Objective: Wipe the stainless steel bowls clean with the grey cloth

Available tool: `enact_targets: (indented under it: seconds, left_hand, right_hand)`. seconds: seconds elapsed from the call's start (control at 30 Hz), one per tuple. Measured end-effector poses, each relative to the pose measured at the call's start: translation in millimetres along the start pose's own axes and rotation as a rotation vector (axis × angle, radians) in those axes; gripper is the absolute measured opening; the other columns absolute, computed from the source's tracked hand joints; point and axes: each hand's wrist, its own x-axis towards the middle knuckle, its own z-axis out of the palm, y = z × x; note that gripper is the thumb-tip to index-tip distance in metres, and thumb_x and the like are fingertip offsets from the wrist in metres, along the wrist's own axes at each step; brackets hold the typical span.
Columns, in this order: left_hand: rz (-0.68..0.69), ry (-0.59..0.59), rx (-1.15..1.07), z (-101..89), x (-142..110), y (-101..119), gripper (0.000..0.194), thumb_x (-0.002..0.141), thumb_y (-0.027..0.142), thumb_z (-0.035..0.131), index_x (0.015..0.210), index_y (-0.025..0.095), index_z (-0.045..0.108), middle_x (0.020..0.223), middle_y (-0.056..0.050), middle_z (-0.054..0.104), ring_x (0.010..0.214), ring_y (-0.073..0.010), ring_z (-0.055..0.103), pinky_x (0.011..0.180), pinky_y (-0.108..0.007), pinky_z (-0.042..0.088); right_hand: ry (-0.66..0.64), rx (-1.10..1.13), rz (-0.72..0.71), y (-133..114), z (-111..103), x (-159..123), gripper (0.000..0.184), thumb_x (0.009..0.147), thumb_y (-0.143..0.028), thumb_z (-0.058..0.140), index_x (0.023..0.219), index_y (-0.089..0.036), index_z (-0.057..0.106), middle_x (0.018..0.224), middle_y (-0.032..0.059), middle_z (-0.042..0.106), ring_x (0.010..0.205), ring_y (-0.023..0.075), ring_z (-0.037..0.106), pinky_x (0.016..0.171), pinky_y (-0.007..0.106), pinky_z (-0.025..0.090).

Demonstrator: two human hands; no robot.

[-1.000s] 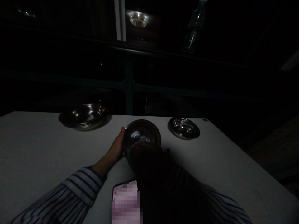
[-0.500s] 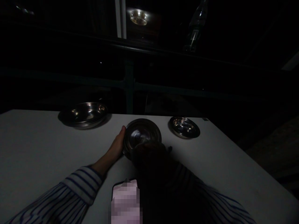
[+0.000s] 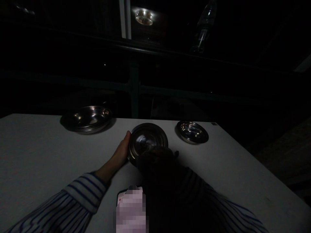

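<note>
The scene is very dark. My left hand (image 3: 121,152) grips the left rim of a steel plate (image 3: 147,139) that stands tilted on the white table (image 3: 36,161), thumb on its upper edge. My right hand (image 3: 157,161) is a dark shape in front of the plate's lower part; its fingers do not show. Both sleeves are white with blue stripes.
A larger steel dish (image 3: 87,119) sits at the table's far left. A smaller steel plate (image 3: 191,132) lies at the far right. A lit phone (image 3: 131,212) lies near the front edge. Behind the table stand a dark railing, a lamp and a bottle.
The right hand's dark shape has shifted slightly against the plate. The left hand keeps its hold on the rim.
</note>
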Motion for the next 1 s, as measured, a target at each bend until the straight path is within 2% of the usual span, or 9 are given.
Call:
enact_targets:
  seconds: [0.2,0.3,0.4,0.53,0.63,0.73,0.87,1.0]
  left_hand:
    - [0.007,-0.028,-0.017,3.3,-5,5,0.068,0.070,0.070,0.039,0.099,0.014,0.065,0.090,-0.009,0.071,0.101,-0.0279,0.059,0.097,-0.039,0.036]
    - [0.008,-0.019,0.002,2.1,-6,4,0.068,0.071,0.070,0.039,0.099,0.015,0.065,0.092,-0.009,0.071,0.101,-0.0277,0.059,0.097,-0.039,0.036]
    - [-0.012,-0.018,0.008,2.0,-7,3,0.067,0.071,0.070,0.039,0.100,0.015,0.065,0.091,-0.008,0.072,0.100,-0.0277,0.060,0.095,-0.040,0.037]
    - [-0.023,-0.045,-0.051,7.1,-11,7,0.067,0.070,0.070,0.042,0.100,0.015,0.065,0.089,-0.009,0.072,0.097,-0.0281,0.061,0.091,-0.039,0.041]
    - [-0.022,-0.033,-0.064,8.6,-12,9,0.067,0.069,0.070,0.042,0.100,0.015,0.064,0.089,-0.009,0.072,0.098,-0.0282,0.061,0.090,-0.039,0.042]
    - [-0.032,-0.020,-0.017,5.3,-9,7,0.068,0.068,0.071,0.042,0.099,0.015,0.065,0.090,-0.009,0.072,0.098,-0.0287,0.061,0.090,-0.040,0.041]
    - [-0.027,-0.001,0.009,3.0,-5,5,0.069,0.069,0.071,0.041,0.099,0.014,0.065,0.089,-0.010,0.072,0.098,-0.0292,0.060,0.091,-0.041,0.040]
    - [-0.013,-0.002,-0.009,5.3,-7,7,0.069,0.070,0.070,0.040,0.100,0.013,0.064,0.090,-0.010,0.072,0.099,-0.0289,0.060,0.092,-0.040,0.039]
  right_hand:
    - [0.003,0.090,-0.133,0,5,14,0.036,0.084,-0.030,0.047,0.113,-0.010,0.050,0.110,0.0125,0.059,0.101,0.0211,0.053,0.085,0.036,0.044]
    - [0.015,0.106,-0.194,9,11,11,0.033,0.085,-0.030,0.047,0.113,-0.013,0.052,0.105,0.0101,0.062,0.097,0.0186,0.056,0.083,0.033,0.045]
    - [0.012,0.068,-0.189,17,13,3,0.030,0.085,-0.031,0.047,0.109,-0.016,0.056,0.096,0.0082,0.066,0.091,0.0187,0.060,0.082,0.034,0.046]
    - [0.060,0.069,-0.198,6,11,5,0.039,0.085,-0.031,0.044,0.118,-0.010,0.050,0.113,0.0133,0.060,0.106,0.0221,0.053,0.089,0.038,0.044]
    - [0.071,0.066,-0.153,-4,10,7,0.039,0.086,-0.030,0.041,0.117,-0.008,0.050,0.115,0.0158,0.058,0.104,0.0227,0.053,0.087,0.039,0.046]
    - [0.017,0.020,-0.124,5,7,0,0.036,0.084,-0.028,0.045,0.115,-0.011,0.053,0.111,0.0129,0.061,0.100,0.0236,0.056,0.086,0.042,0.045]
    - [-0.087,-0.031,-0.155,18,-1,-4,0.026,0.082,-0.022,0.049,0.104,-0.013,0.061,0.100,0.0084,0.067,0.096,0.0246,0.058,0.086,0.043,0.044]
    - [-0.036,0.042,-0.128,3,-2,6,0.034,0.082,-0.027,0.049,0.111,-0.010,0.056,0.111,0.0120,0.062,0.101,0.0227,0.056,0.086,0.038,0.045]
